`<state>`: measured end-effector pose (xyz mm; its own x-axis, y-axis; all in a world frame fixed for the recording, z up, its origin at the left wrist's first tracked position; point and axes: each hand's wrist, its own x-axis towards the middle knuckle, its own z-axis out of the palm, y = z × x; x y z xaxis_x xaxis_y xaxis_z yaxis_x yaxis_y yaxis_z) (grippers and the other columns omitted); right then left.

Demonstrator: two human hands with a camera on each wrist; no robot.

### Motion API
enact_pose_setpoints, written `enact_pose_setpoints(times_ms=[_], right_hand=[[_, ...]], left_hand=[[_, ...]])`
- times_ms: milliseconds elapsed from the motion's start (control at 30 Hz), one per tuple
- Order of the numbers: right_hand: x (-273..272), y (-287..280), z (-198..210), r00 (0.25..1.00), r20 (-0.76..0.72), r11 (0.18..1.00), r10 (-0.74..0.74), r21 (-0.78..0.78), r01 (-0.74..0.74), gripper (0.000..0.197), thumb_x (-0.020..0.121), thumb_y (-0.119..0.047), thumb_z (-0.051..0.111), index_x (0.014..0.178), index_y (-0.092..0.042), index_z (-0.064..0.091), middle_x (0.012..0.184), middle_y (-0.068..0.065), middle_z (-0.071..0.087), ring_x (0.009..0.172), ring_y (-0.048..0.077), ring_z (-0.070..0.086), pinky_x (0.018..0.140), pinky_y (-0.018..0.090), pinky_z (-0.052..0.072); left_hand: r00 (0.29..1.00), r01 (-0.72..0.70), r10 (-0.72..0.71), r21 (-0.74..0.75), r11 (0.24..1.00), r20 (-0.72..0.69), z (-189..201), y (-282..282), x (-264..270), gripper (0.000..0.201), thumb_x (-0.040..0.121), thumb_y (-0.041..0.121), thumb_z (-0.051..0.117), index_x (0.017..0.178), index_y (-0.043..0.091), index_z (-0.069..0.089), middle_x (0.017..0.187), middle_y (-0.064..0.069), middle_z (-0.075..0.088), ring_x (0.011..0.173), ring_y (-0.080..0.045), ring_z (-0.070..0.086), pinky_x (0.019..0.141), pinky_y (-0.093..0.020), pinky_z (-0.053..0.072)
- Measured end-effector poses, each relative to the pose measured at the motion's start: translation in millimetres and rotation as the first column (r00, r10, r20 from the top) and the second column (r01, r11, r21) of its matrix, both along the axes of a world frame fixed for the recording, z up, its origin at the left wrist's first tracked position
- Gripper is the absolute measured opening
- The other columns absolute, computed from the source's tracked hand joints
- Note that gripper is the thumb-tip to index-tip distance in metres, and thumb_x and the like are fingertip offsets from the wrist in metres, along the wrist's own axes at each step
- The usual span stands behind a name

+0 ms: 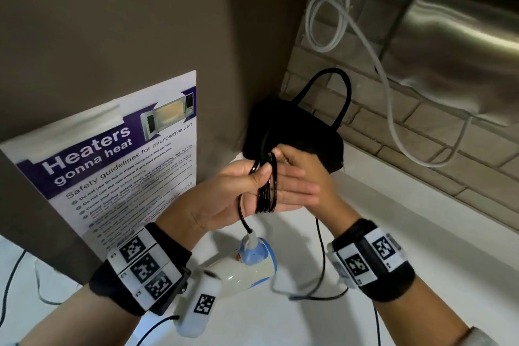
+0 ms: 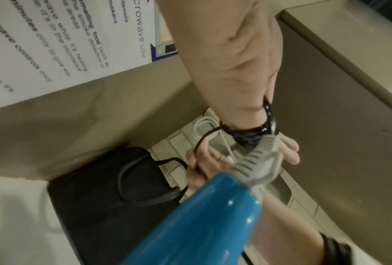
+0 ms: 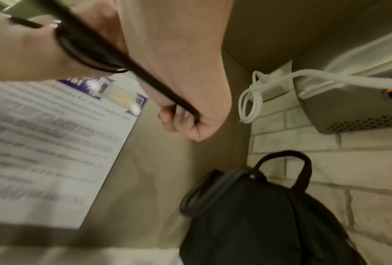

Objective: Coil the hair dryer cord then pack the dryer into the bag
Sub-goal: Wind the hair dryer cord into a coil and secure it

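Several loops of the black cord are wound round my left hand, whose fingers lie straight while the thumb clamps the coil. Just behind it, my right hand pinches the cord at the top of the coil with curled fingers. The white and blue hair dryer is below my left hand, joined to the coil by a short length of cord; its blue handle fills the left wrist view. I cannot tell whether it rests on the counter. The black bag stands in the corner beyond both hands, handles up.
A microwave safety poster hangs on the brown panel at the left. A steel appliance and a looped white cable are on the brick wall at the right. The loose cord trails down onto the white counter.
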<state>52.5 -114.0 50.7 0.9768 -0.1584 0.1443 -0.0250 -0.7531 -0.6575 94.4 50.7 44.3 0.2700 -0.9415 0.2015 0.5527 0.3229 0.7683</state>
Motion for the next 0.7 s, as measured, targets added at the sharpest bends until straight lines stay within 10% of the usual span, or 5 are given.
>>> enact_pose_setpoints(times_ms=[67, 133, 367, 533, 700], right_hand=[[-15.0, 6.2, -20.5, 0.992, -0.128, 0.98, 0.005, 0.198, 0.021, 0.019, 0.096, -0.006, 0.047, 0.107, 0.0, 0.062, 0.118, 0.022, 0.063, 0.09, 0.018, 0.062, 0.084, 0.018, 0.048], [-21.5, 16.3, -39.2, 0.981, -0.184, 0.997, -0.058, 0.038, 0.067, 0.023, 0.093, -0.008, 0.049, 0.111, -0.005, 0.063, 0.12, 0.022, 0.06, 0.098, 0.018, 0.055, 0.086, 0.022, 0.045], [-48.7, 61.1, -31.0, 0.954, -0.298, 0.88, 0.047, -0.439, -0.181, 0.016, 0.089, -0.031, 0.041, 0.09, -0.015, 0.045, 0.071, 0.001, 0.045, 0.07, 0.027, 0.04, 0.045, 0.029, 0.019], [-73.2, 59.1, -20.8, 0.977, -0.211, 0.856, 0.034, -0.499, -0.137, 0.017, 0.092, -0.03, 0.037, 0.079, -0.023, 0.03, 0.066, -0.001, 0.047, 0.059, 0.026, 0.037, 0.042, 0.024, 0.01], [-94.0, 57.5, 0.0, 0.98, -0.201, 0.783, -0.009, -0.611, -0.118, 0.046, 0.061, -0.029, 0.07, 0.068, -0.028, 0.024, 0.043, -0.007, 0.037, 0.039, 0.019, 0.022, 0.045, 0.014, -0.006]], left_hand=[[0.998, -0.058, 0.058, -0.015, 0.998, -0.013, 0.3, 1.3, 3.3, 0.041, 0.096, 0.018, 0.035, 0.123, -0.006, 0.053, 0.121, -0.027, 0.061, 0.117, -0.044, 0.056, 0.102, -0.049, 0.044], [0.996, -0.083, 0.083, -0.022, 0.996, -0.02, 0.1, -0.3, 3.6, 0.04, 0.097, 0.018, 0.034, 0.123, -0.006, 0.054, 0.122, -0.027, 0.061, 0.117, -0.043, 0.056, 0.101, -0.047, 0.045], [0.973, -0.23, 0.23, 0.021, 0.973, 0.019, -7.5, -8.0, 5.1, 0.039, 0.101, 0.016, 0.027, 0.128, -0.003, 0.048, 0.129, -0.023, 0.059, 0.122, -0.039, 0.054, 0.104, -0.044, 0.043], [0.932, -0.361, 0.363, 0.07, 0.93, -0.007, -8.7, -5.5, 15.0, 0.039, 0.103, 0.014, 0.022, 0.127, -0.002, 0.047, 0.128, -0.021, 0.06, 0.121, -0.036, 0.057, 0.106, -0.043, 0.041], [0.904, -0.427, 0.427, 0.125, 0.896, 0.031, -11.4, -5.3, 21.0, 0.039, 0.104, 0.013, 0.02, 0.13, -0.003, 0.045, 0.128, -0.021, 0.06, 0.121, -0.034, 0.057, 0.107, -0.043, 0.039]])
